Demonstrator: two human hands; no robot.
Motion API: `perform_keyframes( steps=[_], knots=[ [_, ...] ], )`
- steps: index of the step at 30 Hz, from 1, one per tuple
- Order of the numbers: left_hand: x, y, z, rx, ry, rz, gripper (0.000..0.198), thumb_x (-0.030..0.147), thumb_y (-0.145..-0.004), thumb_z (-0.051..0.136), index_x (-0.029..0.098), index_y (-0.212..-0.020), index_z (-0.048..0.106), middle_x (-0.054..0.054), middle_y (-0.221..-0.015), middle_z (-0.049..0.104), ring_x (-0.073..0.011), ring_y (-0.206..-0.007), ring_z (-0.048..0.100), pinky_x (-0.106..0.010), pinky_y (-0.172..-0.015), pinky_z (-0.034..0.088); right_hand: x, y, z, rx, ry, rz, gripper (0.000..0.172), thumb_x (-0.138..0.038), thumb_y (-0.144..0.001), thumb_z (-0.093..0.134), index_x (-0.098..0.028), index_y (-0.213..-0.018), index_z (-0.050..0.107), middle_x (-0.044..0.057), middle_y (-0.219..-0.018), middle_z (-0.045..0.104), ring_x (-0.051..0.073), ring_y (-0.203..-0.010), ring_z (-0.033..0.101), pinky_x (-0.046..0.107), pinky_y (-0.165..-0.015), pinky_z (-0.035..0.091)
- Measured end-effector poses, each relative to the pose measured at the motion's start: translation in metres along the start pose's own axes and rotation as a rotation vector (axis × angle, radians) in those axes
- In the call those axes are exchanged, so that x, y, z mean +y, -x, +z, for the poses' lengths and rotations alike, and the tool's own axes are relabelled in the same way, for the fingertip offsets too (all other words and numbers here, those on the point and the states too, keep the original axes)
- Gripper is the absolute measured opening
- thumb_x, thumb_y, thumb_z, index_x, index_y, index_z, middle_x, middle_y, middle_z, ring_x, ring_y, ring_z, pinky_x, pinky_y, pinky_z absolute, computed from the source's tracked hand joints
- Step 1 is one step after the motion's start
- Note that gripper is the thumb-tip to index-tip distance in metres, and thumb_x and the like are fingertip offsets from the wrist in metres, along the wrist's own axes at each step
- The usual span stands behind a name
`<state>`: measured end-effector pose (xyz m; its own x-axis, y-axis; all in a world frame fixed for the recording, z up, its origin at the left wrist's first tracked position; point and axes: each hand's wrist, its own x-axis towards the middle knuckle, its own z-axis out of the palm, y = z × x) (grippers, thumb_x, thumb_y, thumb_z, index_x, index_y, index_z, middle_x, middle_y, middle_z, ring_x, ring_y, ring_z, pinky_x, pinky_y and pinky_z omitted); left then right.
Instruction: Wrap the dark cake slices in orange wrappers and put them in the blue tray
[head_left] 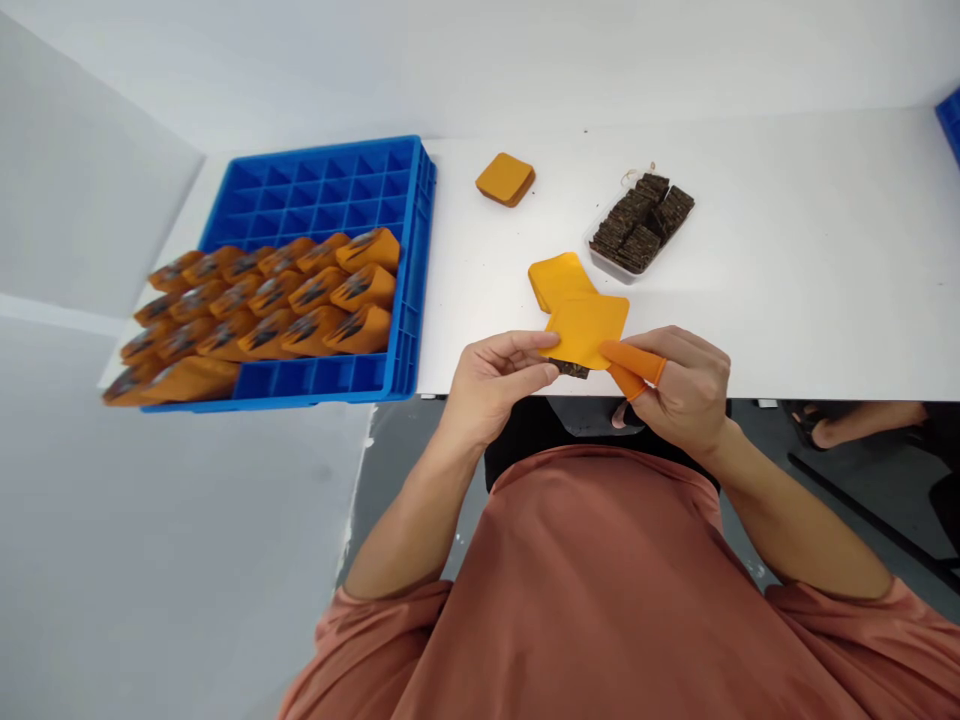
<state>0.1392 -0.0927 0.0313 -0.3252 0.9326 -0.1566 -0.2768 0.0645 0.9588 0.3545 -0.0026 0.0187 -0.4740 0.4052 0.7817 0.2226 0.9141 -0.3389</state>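
Note:
A square yellow paper sheet [589,328] with rounded corners is between my hands, above the table's front edge. Part of a dark brown, flaky slab [570,368] shows under its lower edge; the rest is hidden. My left hand [499,380] has thumb and fingers closed at the left end of the sheet and slab. With orange covers on thumb and index finger, my right hand [671,385] pinches the sheet's lower right corner. Just behind lies a stack of yellow sheets [556,278], partly covered by the held sheet.
A clear plastic tub [616,268] holds several dark slabs [637,222]. Farther back sits another orange-yellow stack [506,178]. At left, a blue divided crate [409,270] contains several rows of filled orange wrappers [300,290]. A person's leg [874,422] shows under the table at right.

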Motion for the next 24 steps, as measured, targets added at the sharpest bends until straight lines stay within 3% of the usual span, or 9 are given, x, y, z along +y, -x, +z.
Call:
perform_keyframes(
  steps=[6, 17, 24],
  knots=[
    [-0.0005, 0.0003, -0.001, -0.003, 0.019, -0.015, 0.036, 0.024, -0.057, 0.104, 0.023, -0.091, 0.091, -0.003, -0.072, 0.081, -0.0166, -0.068, 0.077, -0.027, -0.072, 0.064, 0.0, 0.0019, 0.0009, -0.034, 0.008, 0.052, 0.021, -0.016, -0.104, 0.067, -0.025, -0.11, 0.085, 0.004, -0.096, 0.085, 0.019, -0.08, 0.077, 0.031, -0.07, 0.059],
    [-0.0022, -0.0009, -0.0034, 0.009, -0.007, -0.022, 0.039, 0.024, -0.054, 0.106, 0.023, -0.09, 0.091, -0.004, -0.077, 0.083, -0.0174, -0.07, 0.078, -0.029, -0.072, 0.067, -0.0002, 0.005, 0.0053, -0.019, -0.076, 0.095, 0.026, -0.012, -0.101, 0.068, -0.024, -0.115, 0.086, 0.004, -0.097, 0.086, 0.019, -0.08, 0.078, 0.031, -0.069, 0.061],
    [-0.0038, -0.0024, -0.0048, 0.019, -0.046, -0.025, 0.038, 0.026, -0.055, 0.104, 0.022, -0.09, 0.091, -0.004, -0.078, 0.084, -0.0217, -0.075, 0.081, -0.034, -0.077, 0.069, -0.0024, 0.0079, 0.0081, -0.067, -0.181, 0.26, 0.022, -0.018, -0.103, 0.069, -0.025, -0.112, 0.088, 0.005, -0.099, 0.086, 0.019, -0.082, 0.08, 0.031, -0.072, 0.064]
  ],
)
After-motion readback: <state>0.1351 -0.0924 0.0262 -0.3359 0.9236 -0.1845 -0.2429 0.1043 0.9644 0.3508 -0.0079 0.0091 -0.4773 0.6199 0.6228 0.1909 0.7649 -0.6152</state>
